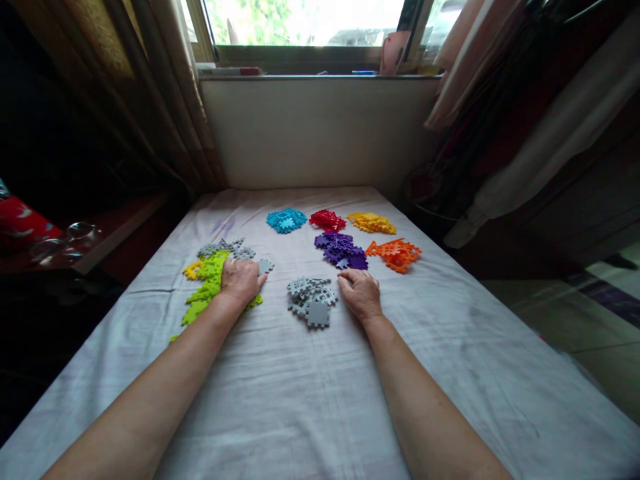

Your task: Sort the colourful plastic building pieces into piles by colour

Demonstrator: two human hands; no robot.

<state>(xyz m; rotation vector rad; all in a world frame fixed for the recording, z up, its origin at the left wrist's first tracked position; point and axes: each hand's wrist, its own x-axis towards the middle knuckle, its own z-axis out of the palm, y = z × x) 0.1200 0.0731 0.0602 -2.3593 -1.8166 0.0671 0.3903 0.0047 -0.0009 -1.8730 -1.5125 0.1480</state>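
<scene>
My left hand (241, 281) reaches onto a heap of lime-green interlocking tiles (206, 291), its thumb held apart from the fingers; part of its fingers is hidden. Just beyond it lie loose grey tiles (227, 248), with one grey tile (265, 266) beside the hand. On the sheet, my right hand (361, 293) rests with curled fingers, and nothing shows in them. To its left is a pile of grey tiles (311, 303), close to the fingertips but apart. A purple pile (341, 251) lies just past my right hand, with a grey tile on its near edge.
Further back sit blue (287, 220), red (327, 221) and yellow (371, 223) piles, with an orange pile (395, 254) at right. Yellow tiles (192, 270) edge the green heap. A pale sheet (280, 413) covers the bed. Glasses (80, 232) stand on a side table.
</scene>
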